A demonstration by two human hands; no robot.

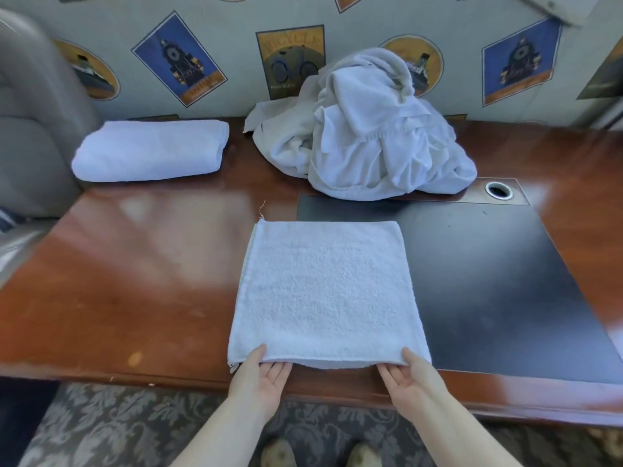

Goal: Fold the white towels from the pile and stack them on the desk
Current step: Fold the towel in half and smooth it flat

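A partly folded white towel (327, 291) lies flat on the wooden desk (141, 281), its near edge at the desk's front. My left hand (259, 379) pinches the near left corner, thumb on top and fingers under the edge. My right hand (409, 375) pinches the near right corner the same way. A rumpled pile of white towels (364, 129) sits at the back of the desk against the wall. One folded towel (151, 150) lies at the back left.
A black desk pad (499, 284) covers the right half of the desk, partly under the towel. A round cable hole (498, 191) sits behind it. A grey chair (30, 129) stands at the left. Patterned carpet (101, 429) is below.
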